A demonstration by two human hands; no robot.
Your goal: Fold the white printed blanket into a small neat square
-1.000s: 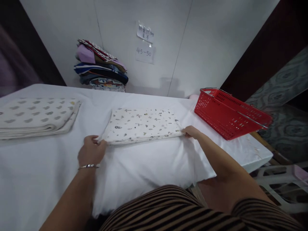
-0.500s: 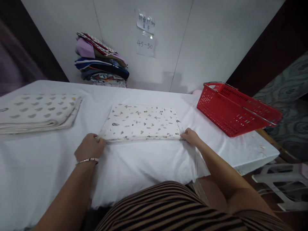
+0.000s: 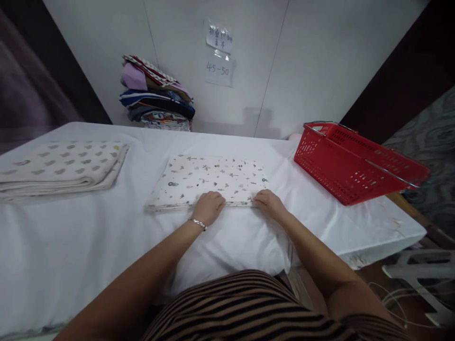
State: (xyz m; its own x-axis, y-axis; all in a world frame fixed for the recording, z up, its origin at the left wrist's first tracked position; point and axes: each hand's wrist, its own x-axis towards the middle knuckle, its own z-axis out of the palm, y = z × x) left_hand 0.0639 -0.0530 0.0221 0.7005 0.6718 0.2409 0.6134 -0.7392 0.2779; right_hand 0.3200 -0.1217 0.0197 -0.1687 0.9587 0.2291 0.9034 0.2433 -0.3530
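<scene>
L hand (image 3: 208, 207) slid from left corner to middle of the folded cloth (image 3: 213, 177), near edge, now by R hand (image 3: 269, 203). Both curl shut on that edge. Cloth lies flat mid counter (image 3: 71, 237).

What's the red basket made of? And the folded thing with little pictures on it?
The red basket looks like hard plastic: glossy, one colour, walls moulded with rows of small slots. Its handles look like metal wire, thin and grey. The folded piece that the left hand and right hand touch looks like soft matte cloth, probably cotton: thin stacked layers show at its edge.
</scene>
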